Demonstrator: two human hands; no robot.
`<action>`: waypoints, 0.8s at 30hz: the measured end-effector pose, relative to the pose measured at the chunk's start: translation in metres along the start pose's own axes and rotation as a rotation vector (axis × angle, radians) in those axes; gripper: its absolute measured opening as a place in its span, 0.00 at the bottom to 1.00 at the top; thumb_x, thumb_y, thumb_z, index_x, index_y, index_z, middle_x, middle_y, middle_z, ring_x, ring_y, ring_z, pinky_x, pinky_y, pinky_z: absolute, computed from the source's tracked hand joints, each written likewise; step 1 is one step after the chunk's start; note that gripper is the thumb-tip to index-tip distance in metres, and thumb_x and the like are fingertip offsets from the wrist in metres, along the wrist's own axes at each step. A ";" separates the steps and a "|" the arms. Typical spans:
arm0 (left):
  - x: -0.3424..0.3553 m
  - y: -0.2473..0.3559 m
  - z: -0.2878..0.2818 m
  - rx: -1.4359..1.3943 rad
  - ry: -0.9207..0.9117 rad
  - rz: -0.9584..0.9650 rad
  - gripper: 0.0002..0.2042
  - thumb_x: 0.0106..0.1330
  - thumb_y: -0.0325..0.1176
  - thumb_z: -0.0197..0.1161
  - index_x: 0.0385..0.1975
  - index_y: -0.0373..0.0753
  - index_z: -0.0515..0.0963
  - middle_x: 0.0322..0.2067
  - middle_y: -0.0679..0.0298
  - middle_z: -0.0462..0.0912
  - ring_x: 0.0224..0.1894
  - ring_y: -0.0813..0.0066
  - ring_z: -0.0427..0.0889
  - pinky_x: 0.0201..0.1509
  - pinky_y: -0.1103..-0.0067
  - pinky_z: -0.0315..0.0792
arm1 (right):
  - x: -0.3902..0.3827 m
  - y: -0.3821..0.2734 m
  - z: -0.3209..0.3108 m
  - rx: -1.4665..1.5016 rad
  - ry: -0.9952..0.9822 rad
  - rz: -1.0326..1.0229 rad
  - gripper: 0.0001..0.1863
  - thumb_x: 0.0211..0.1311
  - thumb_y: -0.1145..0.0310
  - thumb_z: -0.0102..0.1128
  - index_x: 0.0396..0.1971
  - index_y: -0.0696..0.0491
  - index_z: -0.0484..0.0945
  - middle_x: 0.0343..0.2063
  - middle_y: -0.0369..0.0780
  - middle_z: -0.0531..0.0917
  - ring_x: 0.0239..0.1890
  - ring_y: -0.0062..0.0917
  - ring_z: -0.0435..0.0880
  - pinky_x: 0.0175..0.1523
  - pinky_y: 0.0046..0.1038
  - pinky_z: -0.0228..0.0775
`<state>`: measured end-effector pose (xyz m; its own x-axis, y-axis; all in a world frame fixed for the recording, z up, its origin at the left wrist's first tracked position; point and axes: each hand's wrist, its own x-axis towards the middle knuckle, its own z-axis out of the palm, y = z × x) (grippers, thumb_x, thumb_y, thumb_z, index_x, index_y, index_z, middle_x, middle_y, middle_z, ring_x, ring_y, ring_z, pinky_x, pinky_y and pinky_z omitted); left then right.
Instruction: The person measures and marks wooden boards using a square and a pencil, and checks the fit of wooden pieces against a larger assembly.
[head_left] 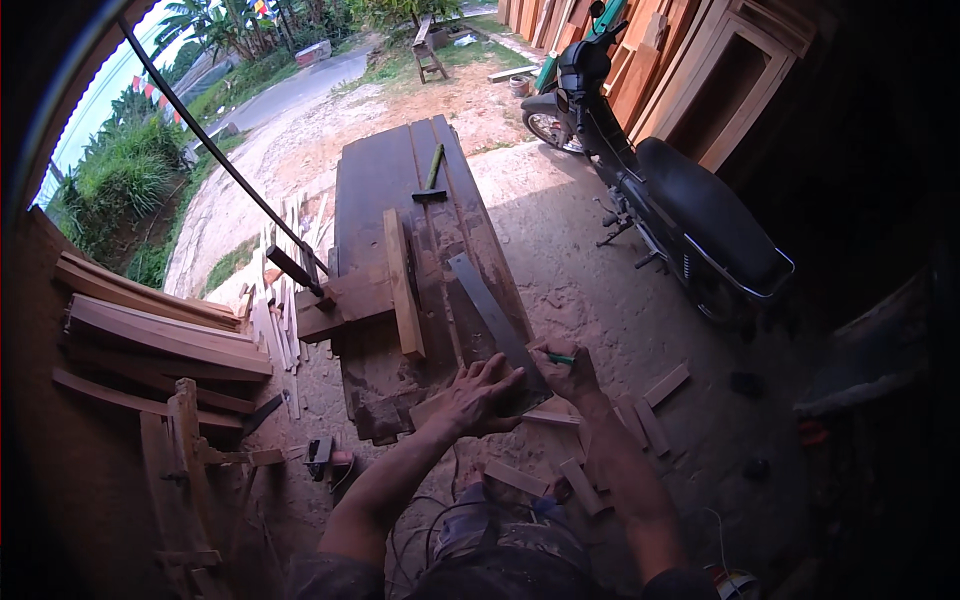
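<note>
My left hand (482, 394) lies with fingers spread at the near end of the workbench (372, 185), pressing beside and partly over a long flat metal rule (485, 303). The rule slants from the middle of the bench toward me. Part of a light wood piece (428, 412) shows under my left hand; the rest is hidden. At the rule's right edge, near its lower end, my right hand (570, 376) is closed around a green pencil (560, 358). Its tip is too small to make out.
A hammer (432, 185) and a wooden bar (402, 285) lie on the bench, with a clamp (300, 275) at its left side. Wood offcuts (652, 425) and a power tool (318, 455) are on the floor. A motorbike (690, 215) stands right; stacked boards (165, 335) lie left.
</note>
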<state>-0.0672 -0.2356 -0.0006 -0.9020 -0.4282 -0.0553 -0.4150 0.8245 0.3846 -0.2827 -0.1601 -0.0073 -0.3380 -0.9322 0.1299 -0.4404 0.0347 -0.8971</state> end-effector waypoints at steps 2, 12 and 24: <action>-0.003 -0.002 0.007 -0.001 -0.005 -0.002 0.44 0.50 0.60 0.69 0.71 0.57 0.63 0.70 0.48 0.57 0.68 0.44 0.61 0.69 0.52 0.59 | -0.016 0.003 -0.010 -0.082 -0.060 0.077 0.09 0.64 0.66 0.63 0.35 0.56 0.84 0.28 0.47 0.86 0.31 0.30 0.88 0.37 0.30 0.77; -0.002 -0.002 0.002 0.001 -0.039 0.001 0.47 0.53 0.66 0.66 0.73 0.56 0.60 0.72 0.46 0.54 0.71 0.43 0.58 0.72 0.54 0.54 | -0.079 0.031 0.040 0.180 0.031 0.586 0.23 0.71 0.51 0.55 0.40 0.60 0.78 0.29 0.48 0.85 0.28 0.36 0.86 0.34 0.35 0.78; 0.006 -0.003 -0.007 -0.058 -0.139 -0.130 0.42 0.57 0.47 0.70 0.71 0.44 0.58 0.69 0.49 0.62 0.71 0.45 0.61 0.69 0.59 0.60 | -0.142 -0.018 -0.052 -0.109 0.642 0.090 0.15 0.70 0.65 0.58 0.48 0.60 0.76 0.36 0.43 0.84 0.30 0.23 0.83 0.36 0.27 0.75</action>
<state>-0.0701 -0.2431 0.0048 -0.8508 -0.4710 -0.2329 -0.5249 0.7411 0.4186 -0.2706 -0.0097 0.0121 -0.7916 -0.5251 0.3126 -0.4577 0.1706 -0.8726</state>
